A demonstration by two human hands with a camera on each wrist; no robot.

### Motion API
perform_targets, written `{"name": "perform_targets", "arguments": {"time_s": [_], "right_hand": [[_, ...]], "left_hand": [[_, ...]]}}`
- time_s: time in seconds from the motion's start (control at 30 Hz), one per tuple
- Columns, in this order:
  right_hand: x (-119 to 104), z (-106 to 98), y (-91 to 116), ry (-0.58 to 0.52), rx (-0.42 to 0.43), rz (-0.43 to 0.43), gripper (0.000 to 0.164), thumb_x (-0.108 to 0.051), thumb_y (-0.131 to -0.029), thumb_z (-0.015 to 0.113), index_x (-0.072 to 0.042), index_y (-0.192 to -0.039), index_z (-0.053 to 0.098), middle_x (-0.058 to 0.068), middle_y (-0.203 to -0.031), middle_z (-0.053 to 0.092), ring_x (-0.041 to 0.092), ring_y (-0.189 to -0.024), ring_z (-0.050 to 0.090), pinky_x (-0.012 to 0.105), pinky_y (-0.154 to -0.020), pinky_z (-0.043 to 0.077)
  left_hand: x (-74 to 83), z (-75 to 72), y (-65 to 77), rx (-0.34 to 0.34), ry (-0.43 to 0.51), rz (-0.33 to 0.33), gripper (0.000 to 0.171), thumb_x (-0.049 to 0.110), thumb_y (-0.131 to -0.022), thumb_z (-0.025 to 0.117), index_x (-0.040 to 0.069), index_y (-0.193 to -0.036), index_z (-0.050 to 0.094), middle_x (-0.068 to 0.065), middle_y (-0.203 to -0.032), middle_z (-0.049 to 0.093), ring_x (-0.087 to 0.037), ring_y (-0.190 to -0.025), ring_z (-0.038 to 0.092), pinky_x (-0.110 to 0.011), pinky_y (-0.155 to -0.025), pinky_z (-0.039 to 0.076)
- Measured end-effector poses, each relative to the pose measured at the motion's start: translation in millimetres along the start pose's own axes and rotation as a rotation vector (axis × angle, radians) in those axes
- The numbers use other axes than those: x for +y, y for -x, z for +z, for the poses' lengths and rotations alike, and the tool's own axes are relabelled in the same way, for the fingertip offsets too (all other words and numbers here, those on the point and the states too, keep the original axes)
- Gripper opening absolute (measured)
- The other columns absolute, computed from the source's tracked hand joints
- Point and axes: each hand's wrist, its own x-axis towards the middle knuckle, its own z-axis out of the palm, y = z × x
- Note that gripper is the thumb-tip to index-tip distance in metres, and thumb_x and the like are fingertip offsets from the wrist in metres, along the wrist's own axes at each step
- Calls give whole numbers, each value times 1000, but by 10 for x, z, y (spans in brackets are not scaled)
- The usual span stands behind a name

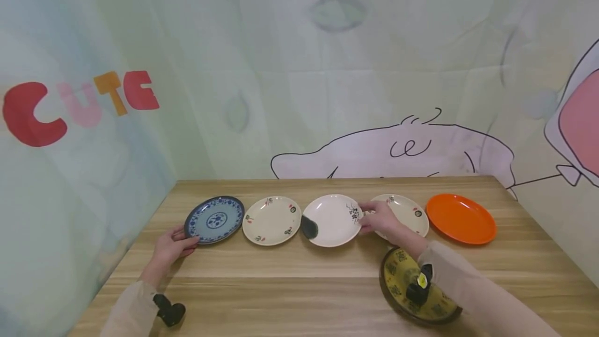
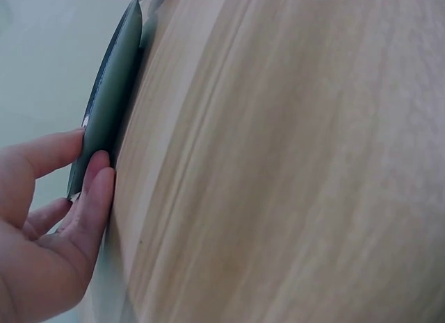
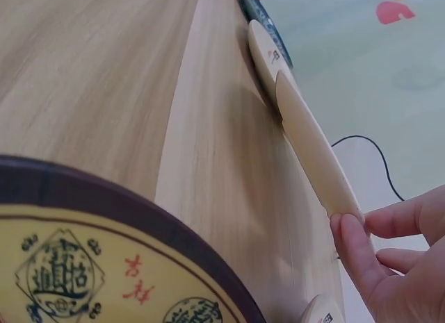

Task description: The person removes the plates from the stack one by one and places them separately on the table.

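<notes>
My left hand (image 1: 172, 248) pinches the near-left rim of a blue patterned plate (image 1: 216, 220); in the left wrist view the plate (image 2: 111, 94) shows edge-on, fingers on both sides of its rim. My right hand (image 1: 385, 218) grips the right rim of a white plate (image 1: 334, 220) with a dark patch and a sprig design. Seen from the right wrist, that white plate (image 3: 313, 149) is tilted, its underside showing. Between the two held plates lies a cream plate (image 1: 271, 221) with small motifs. Another cream plate (image 1: 407, 212) is partly hidden behind my right hand.
An orange plate (image 1: 460, 219) lies at the far right of the row. Nearer, under my right forearm, is a yellow plate (image 1: 398, 274) with a dark rim and printed characters. The wooden table (image 1: 281, 300) meets a printed curtain (image 1: 262, 92) at the back.
</notes>
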Motion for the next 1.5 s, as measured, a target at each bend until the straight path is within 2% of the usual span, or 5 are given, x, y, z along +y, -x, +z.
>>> {"name": "perform_targets", "arguments": {"time_s": [0.4, 0.7, 1.07, 1.3, 1.5], "right_hand": [[-39, 114, 112, -53, -18, -10, 56, 14, -74, 56, 14, -127, 40, 34, -125, 44, 21, -68, 64, 36, -68, 56], [-35, 254, 151, -85, -33, -30, 55, 16, -72, 56, 13, -125, 44, 32, -123, 47, 20, -66, 63, 37, -66, 57], [-4, 514, 236, -124, -82, -48, 52, 14, -71, 59, 12, -121, 49, 29, -120, 50, 22, -68, 65, 34, -65, 57], [27, 660, 293, -164, -132, -56, 53, 13, -71, 58, 13, -123, 46, 31, -120, 50, 21, -70, 64, 33, -66, 57], [49, 796, 335, -185, -118, -44, 53, 12, -69, 61, 11, -121, 50, 29, -118, 52, 18, -64, 64, 32, -63, 57]], "left_hand": [[-45, -5, -60, 14, -13, 14, 78, 8, -80, 67, -13, -137, 19, -39, -126, 37, -13, -77, 62, -25, -69, 56], [14, -12, 53, -16, -10, 42, 74, 6, -83, 63, -17, -135, 17, -41, -129, 31, -7, -76, 61, -24, -69, 55], [7, -12, 38, -20, 38, 29, 75, 5, -83, 63, -16, -136, 14, -41, -131, 29, -3, -74, 59, -23, -70, 55], [-11, -18, 19, -24, 20, 27, 76, 6, -83, 63, -16, -136, 14, -41, -130, 30, -7, -78, 60, -24, -72, 55], [-18, -17, 15, -22, 15, 20, 76, 7, -82, 64, -15, -137, 15, -39, -130, 32, -5, -76, 60, -23, -71, 55]]}}
